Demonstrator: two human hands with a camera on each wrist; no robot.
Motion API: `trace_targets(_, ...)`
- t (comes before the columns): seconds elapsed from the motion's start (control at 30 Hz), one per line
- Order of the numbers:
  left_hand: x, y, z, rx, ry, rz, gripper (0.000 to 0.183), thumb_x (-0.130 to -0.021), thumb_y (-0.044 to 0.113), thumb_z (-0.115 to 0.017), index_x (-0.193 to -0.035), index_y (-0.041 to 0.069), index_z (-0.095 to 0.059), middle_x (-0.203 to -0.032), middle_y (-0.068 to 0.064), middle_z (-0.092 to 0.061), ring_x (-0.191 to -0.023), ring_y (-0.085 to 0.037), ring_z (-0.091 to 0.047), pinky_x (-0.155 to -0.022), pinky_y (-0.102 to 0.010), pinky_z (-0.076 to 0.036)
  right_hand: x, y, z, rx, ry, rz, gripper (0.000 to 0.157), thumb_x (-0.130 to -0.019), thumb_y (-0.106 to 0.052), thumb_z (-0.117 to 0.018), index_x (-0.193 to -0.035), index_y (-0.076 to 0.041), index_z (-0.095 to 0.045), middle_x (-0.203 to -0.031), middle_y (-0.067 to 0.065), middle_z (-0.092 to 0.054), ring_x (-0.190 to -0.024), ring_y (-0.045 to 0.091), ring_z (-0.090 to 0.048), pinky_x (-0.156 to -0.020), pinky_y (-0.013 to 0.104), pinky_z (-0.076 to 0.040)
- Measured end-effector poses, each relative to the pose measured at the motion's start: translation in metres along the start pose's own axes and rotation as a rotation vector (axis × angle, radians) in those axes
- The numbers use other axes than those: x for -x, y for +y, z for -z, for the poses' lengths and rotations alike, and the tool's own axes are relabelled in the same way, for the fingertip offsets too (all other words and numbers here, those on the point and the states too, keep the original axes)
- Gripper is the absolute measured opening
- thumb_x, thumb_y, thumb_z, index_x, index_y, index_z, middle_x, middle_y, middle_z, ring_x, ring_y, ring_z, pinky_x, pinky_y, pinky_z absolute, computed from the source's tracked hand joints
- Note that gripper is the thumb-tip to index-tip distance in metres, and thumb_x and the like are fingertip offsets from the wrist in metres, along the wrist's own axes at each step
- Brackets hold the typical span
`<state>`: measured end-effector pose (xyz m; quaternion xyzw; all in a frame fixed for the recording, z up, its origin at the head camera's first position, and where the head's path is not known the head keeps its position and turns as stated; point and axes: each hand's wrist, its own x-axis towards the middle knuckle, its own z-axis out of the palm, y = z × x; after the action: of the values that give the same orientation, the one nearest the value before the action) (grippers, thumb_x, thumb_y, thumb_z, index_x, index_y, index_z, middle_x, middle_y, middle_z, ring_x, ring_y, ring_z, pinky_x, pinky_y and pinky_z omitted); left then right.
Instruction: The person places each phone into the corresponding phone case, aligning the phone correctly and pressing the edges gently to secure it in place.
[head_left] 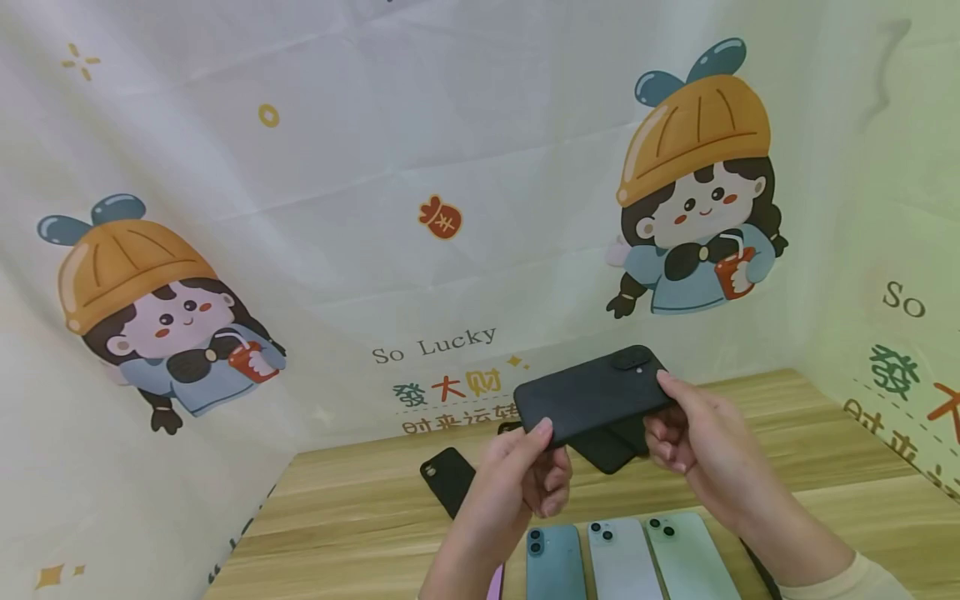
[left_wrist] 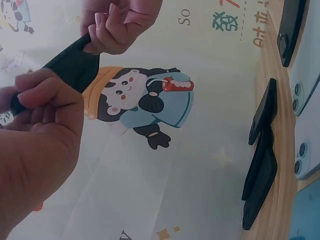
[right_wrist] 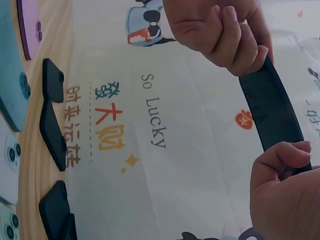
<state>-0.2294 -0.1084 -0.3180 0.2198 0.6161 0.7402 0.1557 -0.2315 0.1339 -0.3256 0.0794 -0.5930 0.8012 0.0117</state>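
Observation:
Both hands hold a black phone case (head_left: pixel 585 396) up above the table, its back with the camera bump facing the head camera. My left hand (head_left: pixel 517 479) pinches the lower left corner, thumb over the back and other fingers curled below. At the camera end, my right hand (head_left: pixel 701 437) grips the right edge in the same way. The right wrist view shows the case's dark inner side (right_wrist: pixel 275 112) between the two hands. Behind and below it lie more black phone cases, one at the left (head_left: pixel 448 479) and others overlapping (head_left: pixel 609 448), partly hidden by the held one.
On the wooden table (head_left: pixel 337 517), a blue phone (head_left: pixel 555 562), a white phone (head_left: pixel 624 562) and a pale green phone (head_left: pixel 693 557) lie side by side. A purple phone (right_wrist: pixel 31 27) lies beside the blue one. Printed cloth (head_left: pixel 337 208) hangs behind and at both sides.

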Motion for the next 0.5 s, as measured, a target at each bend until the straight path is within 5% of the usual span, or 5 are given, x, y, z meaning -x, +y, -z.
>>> trace_targets(0.1,0.0008,0.0007,-0.0010,-0.111,-0.068,0.023,0.044,-0.113,0.034,-0.051,-0.081,0.009,-0.065,-0.069,0.008,-0.059,-0.055,-0.007,-0.047,-0.057,-0.021,-0.041,-0.0010,-0.0009,0.0042,0.016,0.008,0.036,0.047,-0.115,-0.046,-0.040,-0.099,-0.009,-0.064,-0.070,-0.002,-0.053,-0.058,0.011,-0.047,-0.054,0.025,-0.040)
trace_targets(0.3,0.0038,0.0009,0.0010,-0.311,-0.240,0.114,0.061,-0.112,0.034,-0.056,-0.100,-0.025,-0.062,-0.074,0.007,-0.067,-0.060,-0.005,-0.055,-0.063,-0.021,-0.048,-0.0010,-0.0029,0.0096,0.009,0.023,0.081,0.053,-0.114,-0.049,-0.042,-0.082,-0.011,-0.058,-0.065,-0.004,-0.047,-0.053,0.011,-0.044,-0.051,0.028,-0.035)
trace_targets(0.4,0.0050,0.0021,0.0028,-0.296,-0.256,0.134,0.062,-0.113,0.037,-0.052,-0.113,-0.024,-0.060,-0.080,0.003,-0.068,-0.063,-0.007,-0.058,-0.065,-0.023,-0.050,0.0000,-0.0044,0.0094,0.030,0.035,0.057,0.056,-0.113,-0.049,-0.044,-0.071,-0.013,-0.049,-0.062,-0.005,-0.044,-0.051,0.011,-0.044,-0.052,0.028,-0.038)
trace_targets(0.5,0.0049,0.0043,0.0031,-0.257,-0.193,0.115,0.055,-0.114,0.039,-0.048,-0.119,-0.014,-0.061,-0.087,0.000,-0.070,-0.065,-0.010,-0.060,-0.064,-0.024,-0.053,0.0016,-0.0063,0.0082,0.085,0.032,0.027,0.057,-0.113,-0.049,-0.046,-0.067,-0.015,-0.047,-0.060,-0.005,-0.043,-0.052,0.011,-0.043,-0.054,0.028,-0.041)
